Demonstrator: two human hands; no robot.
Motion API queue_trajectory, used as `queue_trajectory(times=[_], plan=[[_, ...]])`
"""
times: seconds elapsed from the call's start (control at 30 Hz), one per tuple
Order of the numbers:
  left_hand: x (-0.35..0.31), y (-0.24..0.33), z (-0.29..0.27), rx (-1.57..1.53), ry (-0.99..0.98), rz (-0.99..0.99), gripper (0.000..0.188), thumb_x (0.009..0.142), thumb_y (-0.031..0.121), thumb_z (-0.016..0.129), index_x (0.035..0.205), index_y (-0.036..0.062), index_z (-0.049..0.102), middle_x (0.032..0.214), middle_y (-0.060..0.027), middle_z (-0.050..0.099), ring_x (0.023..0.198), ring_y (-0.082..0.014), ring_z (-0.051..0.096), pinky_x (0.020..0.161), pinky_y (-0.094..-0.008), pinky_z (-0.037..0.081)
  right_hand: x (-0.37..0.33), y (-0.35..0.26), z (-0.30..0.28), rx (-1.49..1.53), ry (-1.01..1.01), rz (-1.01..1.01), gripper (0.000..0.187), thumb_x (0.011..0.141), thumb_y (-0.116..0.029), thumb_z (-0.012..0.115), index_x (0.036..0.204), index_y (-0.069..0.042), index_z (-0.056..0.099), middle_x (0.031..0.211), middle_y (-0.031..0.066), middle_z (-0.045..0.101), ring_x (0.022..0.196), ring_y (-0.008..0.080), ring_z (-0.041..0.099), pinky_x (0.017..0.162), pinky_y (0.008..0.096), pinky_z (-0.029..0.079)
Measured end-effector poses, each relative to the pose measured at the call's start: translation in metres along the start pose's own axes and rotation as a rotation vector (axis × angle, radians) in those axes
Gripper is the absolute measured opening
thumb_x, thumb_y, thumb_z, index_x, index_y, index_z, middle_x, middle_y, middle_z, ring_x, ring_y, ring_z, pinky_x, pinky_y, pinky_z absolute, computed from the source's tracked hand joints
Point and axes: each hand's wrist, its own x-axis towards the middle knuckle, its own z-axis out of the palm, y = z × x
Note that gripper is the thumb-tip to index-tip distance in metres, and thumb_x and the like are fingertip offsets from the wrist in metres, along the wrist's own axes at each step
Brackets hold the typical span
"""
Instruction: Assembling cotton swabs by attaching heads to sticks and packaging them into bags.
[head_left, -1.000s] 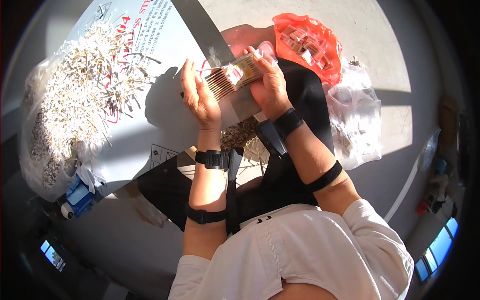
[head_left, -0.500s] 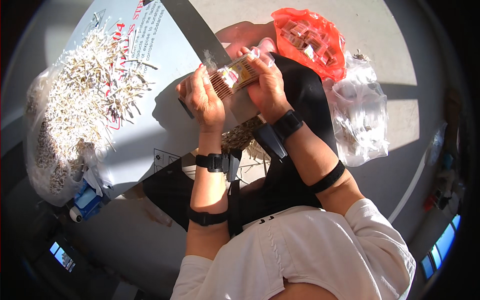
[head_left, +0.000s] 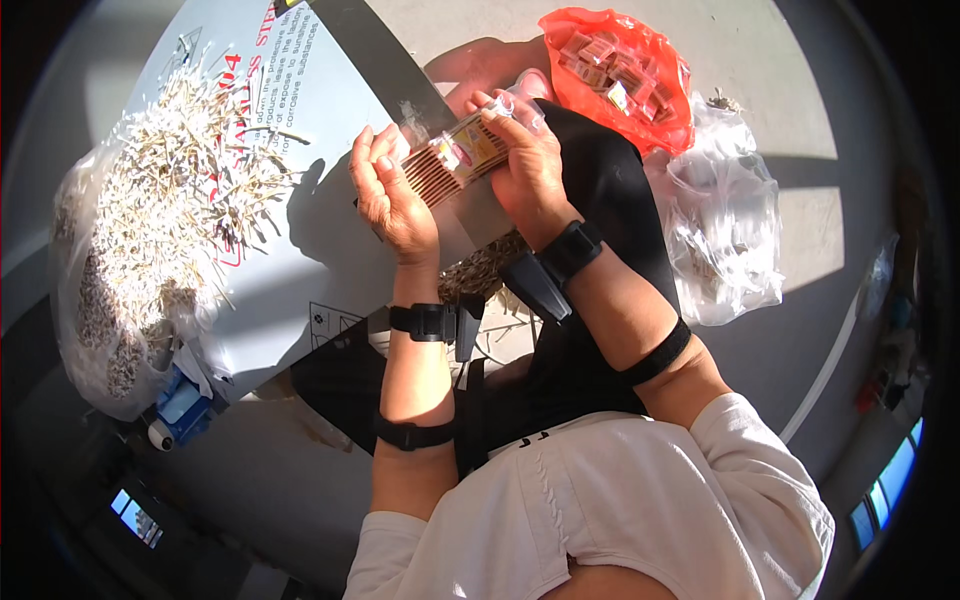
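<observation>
A flat clear pack of brown-stemmed cotton swabs (head_left: 432, 177) with a printed label is held above the table corner. My right hand (head_left: 528, 165) grips its right end, thumb on top, and clear film bunches at the fingertips. At the pack's left end, my left hand (head_left: 392, 200) is open, fingers spread and palm toward the row of stick ends. Whether its fingertips touch the pack is hard to tell. Left of my hands, a large heap of loose cotton swabs (head_left: 165, 190) spills from a clear plastic bag (head_left: 75, 320) onto the table.
The table (head_left: 270, 290) has a printed pale film and a bare metal strip. A red plastic bag (head_left: 668, 75) holding several small packs lies beyond my right knee, beside a clear bag (head_left: 725, 240) of clear plastic packaging. More loose swabs (head_left: 480, 268) show under the table edge.
My left hand has loosened from the pack's left end, its fingers spreading and shifting slightly left. More of the brown stick ends now shows. My right hand keeps its grip.
</observation>
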Motion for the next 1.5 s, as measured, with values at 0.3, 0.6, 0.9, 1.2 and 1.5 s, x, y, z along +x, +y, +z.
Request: queue_trajectory(times=[0.3, 0.6, 0.9, 1.2, 1.5], plan=[[0.004, -0.002, 0.01, -0.281, 0.158, -0.053, 0.057, 0.104, 0.042, 0.043, 0.137, -0.0048, 0.04, 0.136, -0.0231, 0.048, 0.115, -0.0326, 0.058, 0.103, -0.0446, 0.045, 0.0, 0.002, 0.0, 0.056, -0.014, -0.02, 0.05, 0.084, 0.01, 0.064, 0.129, 0.012, 0.044, 0.112, 0.0216, 0.066, 0.103, 0.0283, 0.067, 0.095, 0.0365, 0.051], [0.007, 0.002, 0.026, -0.329, 0.215, -0.077, 0.053, 0.104, 0.039, 0.043, 0.131, -0.0067, 0.042, 0.132, -0.0237, 0.049, 0.119, -0.0334, 0.055, 0.106, -0.0448, 0.042, 0.001, 0.004, -0.002, 0.075, 0.0, -0.006, 0.046, 0.083, 0.009, 0.064, 0.125, 0.01, 0.046, 0.11, 0.0203, 0.067, 0.103, 0.0287, 0.067, 0.095, 0.0372, 0.051], [0.006, 0.005, 0.042, -0.269, 0.208, -0.056, 0.055, 0.104, 0.041, 0.042, 0.128, -0.0086, 0.044, 0.132, -0.0247, 0.049, 0.122, -0.033, 0.053, 0.107, -0.0435, 0.043, -0.003, 0.002, -0.001, 0.14, -0.043, 0.022, 0.045, 0.079, 0.01, 0.067, 0.121, 0.003, 0.051, 0.109, 0.0187, 0.068, 0.101, 0.0288, 0.067, 0.095, 0.0399, 0.051], [-0.003, 0.007, 0.032, -0.163, 0.147, -0.023, 0.055, 0.107, 0.038, 0.034, 0.136, -0.0089, 0.04, 0.139, -0.0268, 0.045, 0.13, -0.0336, 0.047, 0.113, -0.0454, 0.035, 0.011, -0.023, 0.003, 0.165, 0.01, -0.048, 0.035, 0.092, -0.016, 0.067, 0.122, -0.001, 0.06, 0.116, 0.0106, 0.066, 0.108, 0.0231, 0.062, 0.093, 0.0396, 0.051], [-0.004, 0.011, 0.037, -0.278, 0.141, -0.061, 0.059, 0.106, 0.041, 0.034, 0.139, -0.0078, 0.036, 0.144, -0.027, 0.041, 0.135, -0.0356, 0.041, 0.116, -0.0467, 0.029, 0.009, -0.005, -0.004, -0.132, -0.176, -0.144, 0.023, 0.096, -0.014, 0.062, 0.111, 0.003, 0.067, 0.109, 0.0107, 0.069, 0.104, 0.0198, 0.064, 0.096, 0.034, 0.049]])
